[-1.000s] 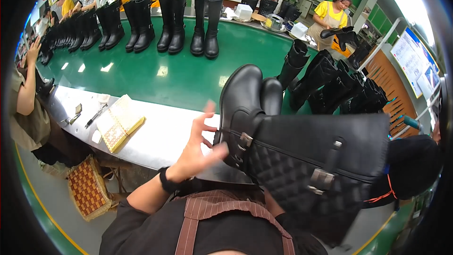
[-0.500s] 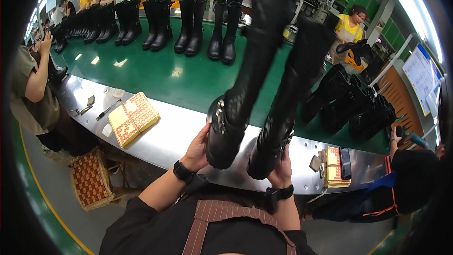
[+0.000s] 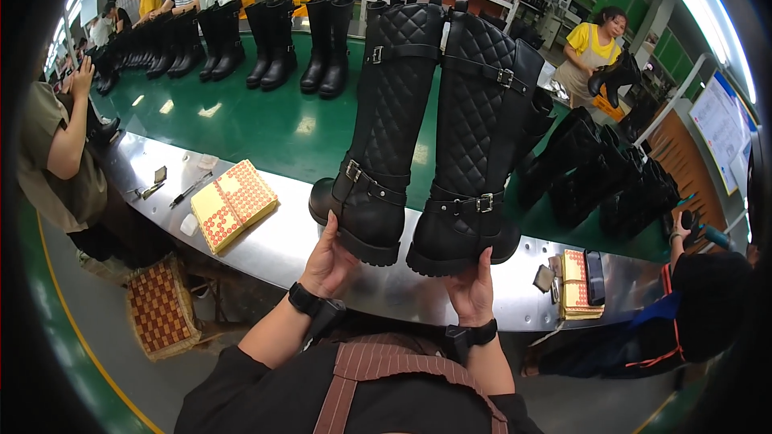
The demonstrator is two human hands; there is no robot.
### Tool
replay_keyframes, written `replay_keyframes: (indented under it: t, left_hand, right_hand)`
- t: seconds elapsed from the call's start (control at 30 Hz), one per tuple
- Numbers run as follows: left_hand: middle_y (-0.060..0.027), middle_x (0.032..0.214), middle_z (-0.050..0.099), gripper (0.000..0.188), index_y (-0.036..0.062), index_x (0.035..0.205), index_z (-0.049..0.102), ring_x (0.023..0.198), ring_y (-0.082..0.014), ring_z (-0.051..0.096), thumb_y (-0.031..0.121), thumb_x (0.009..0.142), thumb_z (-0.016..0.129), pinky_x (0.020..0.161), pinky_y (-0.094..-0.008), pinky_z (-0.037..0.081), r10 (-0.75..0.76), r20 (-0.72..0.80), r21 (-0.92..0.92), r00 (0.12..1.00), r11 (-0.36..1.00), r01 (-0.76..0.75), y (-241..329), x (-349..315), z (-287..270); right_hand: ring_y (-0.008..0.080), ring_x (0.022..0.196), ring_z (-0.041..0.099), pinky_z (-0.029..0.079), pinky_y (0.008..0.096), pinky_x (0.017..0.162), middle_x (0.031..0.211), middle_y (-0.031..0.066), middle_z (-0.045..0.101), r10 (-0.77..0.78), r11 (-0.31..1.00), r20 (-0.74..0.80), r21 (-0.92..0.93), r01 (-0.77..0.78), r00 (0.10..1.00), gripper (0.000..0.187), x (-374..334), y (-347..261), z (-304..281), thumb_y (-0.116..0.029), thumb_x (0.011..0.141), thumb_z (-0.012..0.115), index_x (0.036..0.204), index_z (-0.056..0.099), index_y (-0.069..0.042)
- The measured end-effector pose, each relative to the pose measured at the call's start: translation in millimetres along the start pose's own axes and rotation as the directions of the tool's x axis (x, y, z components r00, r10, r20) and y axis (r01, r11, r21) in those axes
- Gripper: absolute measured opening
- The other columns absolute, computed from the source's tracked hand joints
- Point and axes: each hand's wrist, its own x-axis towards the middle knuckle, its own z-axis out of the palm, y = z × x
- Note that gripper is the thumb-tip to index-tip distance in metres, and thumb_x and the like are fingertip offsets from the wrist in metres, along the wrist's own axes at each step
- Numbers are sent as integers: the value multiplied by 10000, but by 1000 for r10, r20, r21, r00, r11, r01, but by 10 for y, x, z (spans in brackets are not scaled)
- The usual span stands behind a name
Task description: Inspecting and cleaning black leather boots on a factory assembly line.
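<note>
A pair of tall black boots with quilted shafts and buckled straps stands upright in my hands above the metal table edge. My left hand grips the left boot low at the heel and sole, thumb up along its side. Under the right boot, my right hand holds the sole, with its thumb against the heel. The heels face me, and the toes point outward to either side. Most of my fingers are hidden beneath the soles.
Paired black boots line the green belt to the left; more boots lean at the right. Sticker sheets lie on the metal ledge, with a phone at right. Co-workers stand on both sides and across the belt.
The boots have turned so their heels face me, and now stand upright rather than slanting. Both hands have shifted under the soles. The boot pairs on the belt have shifted slightly.
</note>
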Motion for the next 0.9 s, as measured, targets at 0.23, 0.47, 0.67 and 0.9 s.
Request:
replay_keyframes:
  t: [0.23, 0.47, 0.67, 0.9]
  left_hand:
    - [-75, 1401, 489, 609, 112, 1426, 364, 1298, -234, 473, 483, 962, 500, 1081, -431, 389, 34, 1, 77, 999, 996, -34, -76, -55, 38]
    - [-76, 1412, 482, 596, 120, 1426, 371, 1300, -230, 469, 485, 969, 486, 1088, -426, 377, 15, 3, 60, 1000, 998, -15, -60, -87, 68]
    - [-69, 1402, 485, 579, 132, 1419, 373, 1280, -232, 489, 458, 962, 518, 1067, -432, 404, 18, -3, 41, 1000, 999, -18, -64, -12, 21]
    - [-61, 1400, 482, 569, 147, 1428, 350, 1290, -226, 475, 414, 963, 539, 1084, -433, 382, 66, -5, 40, 998, 997, -66, -36, 27, 39]
  right_hand:
    - [272, 1249, 498, 399, 434, 1041, 1391, 72, 512, -35, 998, -37, -44, 33, 999, 653, -79, 45, 65, -516, 911, 577, 1404, 427, -114]
    - [266, 1239, 506, 422, 425, 1023, 1372, 67, 524, -57, 998, -50, -34, 55, 997, 631, -104, 28, 98, -500, 913, 590, 1390, 442, -114]
    - [272, 1222, 520, 436, 440, 1015, 1350, 72, 536, -64, 998, -67, -17, 63, 996, 636, -83, -12, 140, -488, 887, 637, 1378, 454, -127]
    - [263, 1227, 517, 417, 438, 1040, 1351, 74, 539, -76, 996, -37, -38, 75, 996, 619, -2, -18, 121, -501, 909, 595, 1380, 456, -124]
